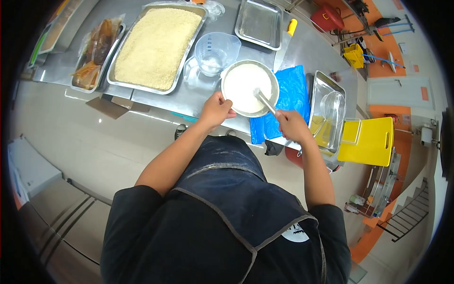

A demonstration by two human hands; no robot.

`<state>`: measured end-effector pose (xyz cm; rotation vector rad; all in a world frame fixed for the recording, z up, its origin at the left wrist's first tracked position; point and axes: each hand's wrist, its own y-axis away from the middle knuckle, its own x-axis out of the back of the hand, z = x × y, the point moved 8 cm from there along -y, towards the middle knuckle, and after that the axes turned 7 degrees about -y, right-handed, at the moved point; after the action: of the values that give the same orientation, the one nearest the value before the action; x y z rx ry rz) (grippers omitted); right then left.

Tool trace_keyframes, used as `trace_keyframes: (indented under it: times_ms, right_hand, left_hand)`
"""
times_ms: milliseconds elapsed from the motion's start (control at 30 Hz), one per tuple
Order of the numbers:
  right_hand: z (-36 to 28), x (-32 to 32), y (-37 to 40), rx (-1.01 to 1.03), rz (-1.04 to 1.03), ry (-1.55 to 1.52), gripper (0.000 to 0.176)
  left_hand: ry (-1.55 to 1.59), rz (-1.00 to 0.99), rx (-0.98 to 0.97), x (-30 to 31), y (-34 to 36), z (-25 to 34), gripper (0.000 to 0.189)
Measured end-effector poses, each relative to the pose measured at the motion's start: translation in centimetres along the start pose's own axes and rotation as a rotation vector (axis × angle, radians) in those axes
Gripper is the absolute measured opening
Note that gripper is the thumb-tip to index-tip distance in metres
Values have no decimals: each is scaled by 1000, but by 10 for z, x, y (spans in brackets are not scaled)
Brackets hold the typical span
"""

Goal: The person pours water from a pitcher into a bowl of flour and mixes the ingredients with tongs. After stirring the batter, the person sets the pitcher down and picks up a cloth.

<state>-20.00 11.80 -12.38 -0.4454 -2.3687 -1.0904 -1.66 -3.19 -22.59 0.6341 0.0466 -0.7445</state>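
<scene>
A round metal bowl (227, 102) with white liquid (241, 87) stands at the front edge of the steel table. My left hand (217, 111) grips the bowl's rim at its lower left. Closed around the handle of a metal utensil (267, 102) is my right hand (292, 126); the utensil's head dips into the liquid and is partly hidden. A blue plastic bag (292, 92) lies beside the bowl, on its right. Just behind the bowl, to the left, is a clear measuring jug (215, 51).
A tray of pale crumbs (156, 47) and a tray with packaged food (94, 59) are at left. An empty metal tray (258, 23) and a yellow-handled knife (292, 28) lie behind. At right are a tray with a whisk (334, 106) and a yellow board (371, 142).
</scene>
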Motion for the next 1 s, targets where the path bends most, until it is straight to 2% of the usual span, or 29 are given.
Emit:
trace_keyframes:
  times_ms: [100, 233, 367, 400, 500, 533, 667, 767, 867, 967, 1000]
  right_hand:
    - [-1, -12, 13, -60, -129, -104, 37]
    - [21, -32, -2, -110, -194, -432, 37]
    - [17, -22, 10, -65, -136, -528, 35]
    - [13, -12, 17, -66, -60, -473, 37]
    - [6, 20, 23, 104, 73, -157, 40]
    - [-12, 32, 31, 294, 184, 85, 36]
    - [-36, 43, 25, 390, 319, 461, 34]
    - [-31, 46, 15, 313, 285, 574, 33]
    - [-13, 45, 11, 262, 130, 490, 33]
    - [9, 29, 4, -31, -119, 178, 35]
    - [13, 21, 4, -72, -163, 90, 36]
  left_hand:
    - [-30, -17, -13, -3, -3, -2, 12]
    - [-26, -66, 5, -2, -2, -3, 16]
    - [5, -52, 14, -1, 0, -2, 14]
    - [13, -48, 4, 0, -2, -2, 12]
    - [22, -49, -2, 3, -6, -3, 9]
    - [22, -53, -1, 4, -7, -3, 10]
    - [-64, -73, 8, 7, -10, 1, 10]
    - [-117, -106, 21, 10, -13, 3, 13]
    - [-123, -106, 14, 9, -13, 8, 13]
    - [-136, -115, 12, 8, -14, 8, 14]
    - [-149, -121, 13, 8, -13, 8, 14]
